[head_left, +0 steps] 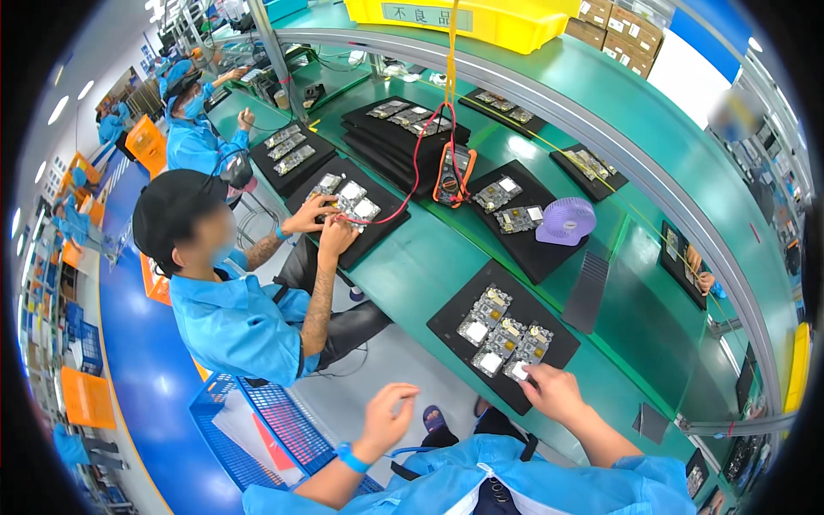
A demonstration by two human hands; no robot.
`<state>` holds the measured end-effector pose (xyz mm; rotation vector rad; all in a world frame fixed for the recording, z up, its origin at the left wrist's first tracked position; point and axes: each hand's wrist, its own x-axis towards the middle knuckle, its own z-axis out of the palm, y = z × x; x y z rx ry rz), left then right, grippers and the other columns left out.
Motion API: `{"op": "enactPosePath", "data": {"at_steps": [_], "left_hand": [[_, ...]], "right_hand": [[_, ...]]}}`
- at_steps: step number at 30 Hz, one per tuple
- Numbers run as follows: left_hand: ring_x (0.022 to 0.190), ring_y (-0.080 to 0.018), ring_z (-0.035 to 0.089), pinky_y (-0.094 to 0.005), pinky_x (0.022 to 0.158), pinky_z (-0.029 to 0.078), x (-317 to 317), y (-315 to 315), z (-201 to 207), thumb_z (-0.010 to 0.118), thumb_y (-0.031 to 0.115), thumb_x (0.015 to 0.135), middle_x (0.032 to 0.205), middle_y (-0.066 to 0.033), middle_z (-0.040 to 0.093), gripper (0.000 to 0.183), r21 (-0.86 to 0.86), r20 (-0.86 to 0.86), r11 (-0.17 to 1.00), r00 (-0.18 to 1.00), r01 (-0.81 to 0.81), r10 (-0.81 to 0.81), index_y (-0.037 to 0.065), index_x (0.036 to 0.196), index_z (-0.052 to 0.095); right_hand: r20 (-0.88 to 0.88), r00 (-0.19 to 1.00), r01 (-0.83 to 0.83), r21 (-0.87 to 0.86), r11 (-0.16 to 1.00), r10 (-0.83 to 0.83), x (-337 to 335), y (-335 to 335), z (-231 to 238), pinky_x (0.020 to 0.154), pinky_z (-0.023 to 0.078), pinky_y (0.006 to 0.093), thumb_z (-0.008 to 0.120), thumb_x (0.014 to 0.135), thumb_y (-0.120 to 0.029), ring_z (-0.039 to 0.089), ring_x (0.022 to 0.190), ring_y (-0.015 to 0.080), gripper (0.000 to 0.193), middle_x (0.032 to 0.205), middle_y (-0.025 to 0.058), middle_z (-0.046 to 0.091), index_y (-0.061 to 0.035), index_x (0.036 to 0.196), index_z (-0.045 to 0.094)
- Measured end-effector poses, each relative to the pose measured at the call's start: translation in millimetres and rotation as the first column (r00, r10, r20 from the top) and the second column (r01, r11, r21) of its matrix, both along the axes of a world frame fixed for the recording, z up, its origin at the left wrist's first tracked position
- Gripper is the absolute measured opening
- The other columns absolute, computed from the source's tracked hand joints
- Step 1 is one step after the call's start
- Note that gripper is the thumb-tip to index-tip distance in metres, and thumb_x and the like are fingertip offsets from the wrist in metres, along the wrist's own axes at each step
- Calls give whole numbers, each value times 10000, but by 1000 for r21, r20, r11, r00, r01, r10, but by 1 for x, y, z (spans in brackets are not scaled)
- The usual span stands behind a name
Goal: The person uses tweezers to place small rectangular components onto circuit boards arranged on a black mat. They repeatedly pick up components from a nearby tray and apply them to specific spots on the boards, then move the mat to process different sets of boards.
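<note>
Near board (532,346): grey, flat, its white square (518,370) at the right hand (554,392)
Middle board (501,341): flat, just left
Far board (490,307): flat, farther ahead-left

I wore a light blue smock (438,482) with black strips and a pale-edged front opening over a dark inner garment (500,499) bearing pale lettering. My left hand (389,417) and right hand (552,393) were bare; a bright blue band (353,457) circled my left wrist. Sleeves ended above both forearms.
</note>
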<state>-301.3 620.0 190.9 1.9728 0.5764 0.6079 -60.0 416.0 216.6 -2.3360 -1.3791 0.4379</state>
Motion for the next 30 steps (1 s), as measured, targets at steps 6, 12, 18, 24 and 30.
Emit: {"op": "enactPosePath", "data": {"at_steps": [6,12,18,24,30], "left_hand": [[894,-198,601,-285,818,460,5,46,78,536,-51,828,947,-123,625,151,-346,122,935,985,-73,122,-11,930,640],[1043,-176,529,-291,916,399,92,127,163,502,100,903,1119,-116,561,246,-185,374,983,924,-13,83,-22,1106,567],[1100,-234,459,-373,942,341,204,336,146,629,342,845,1281,-144,442,578,-655,319,745,849,-124,422,48,1301,427],[1268,-372,303,-461,1054,232,284,537,28,736,557,670,1447,-257,185,1040,-768,-127,468,821,-437,557,111,1453,215],[1100,-282,216,-464,1039,200,343,604,-96,710,668,628,1433,-156,231,1090,-851,-234,321,848,-415,477,70,1428,272]], "right_hand": [[280,909,-405,422,811,308,36,144,35,844,457,414,684,715,-72,544,1010,338,431,1153,161,540,-7,1116,540],[409,869,-483,578,657,279,79,349,72,985,393,404,606,806,-120,463,1185,363,502,1318,240,436,60,1245,442],[-650,752,522,484,702,-110,130,527,45,998,368,399,615,728,-274,450,1195,400,627,1289,325,414,126,1183,452],[-500,376,887,439,146,-780,224,584,-63,921,426,448,615,756,-320,532,1066,435,533,1199,359,480,107,1068,552],[-589,266,940,-17,340,-763,357,558,-87,989,356,480,591,833,-361,389,1249,415,615,1299,291,439,58,1255,435]]}}
